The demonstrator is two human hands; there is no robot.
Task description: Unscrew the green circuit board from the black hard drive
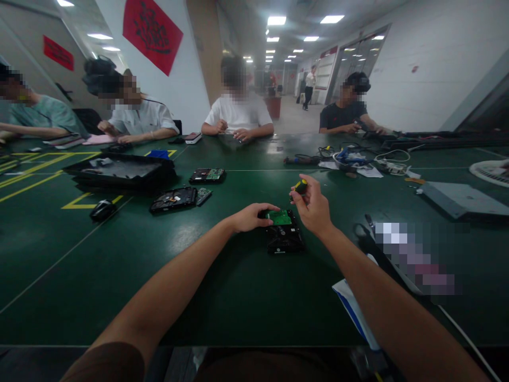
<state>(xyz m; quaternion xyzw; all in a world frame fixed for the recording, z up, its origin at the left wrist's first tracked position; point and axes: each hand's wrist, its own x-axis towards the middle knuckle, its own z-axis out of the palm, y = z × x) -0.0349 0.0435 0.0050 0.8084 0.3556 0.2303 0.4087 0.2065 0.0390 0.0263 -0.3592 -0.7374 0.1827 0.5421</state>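
A black hard drive point(284, 236) lies flat on the green desk point(238, 297), right in front of the person. A small green board point(279, 217) sits on the far end of the hard drive.

The left hand point(250, 216) rests on the far left corner of the hard drive. Its fingers are stretched out, and the tips touch the green board. It is not wrapped around anything.

The right hand point(314, 209) is up over the far right corner of the hard drive. Its fingers are closed tight on a screwdriver point(300, 187) with a yellow and black handle. The handle sticks up out of the hand. The tip is hidden behind the hand, so I cannot tell if it touches the hard drive.

Left of the hard drive, and a bit farther away, lies an open drive point(174, 199). Past that is another drive point(207, 175) and a big black tray point(119, 171). A black mouse point(102, 210) lies far to the left of the hard drive.

To the right of the hard drive is a flat grey box point(461, 199). A white and blue paper point(352, 307) lies near the right of the hard drive, close to the person. Far behind the hard drive is a heap of cables point(350, 157), and other people sit along the far side of the desk.
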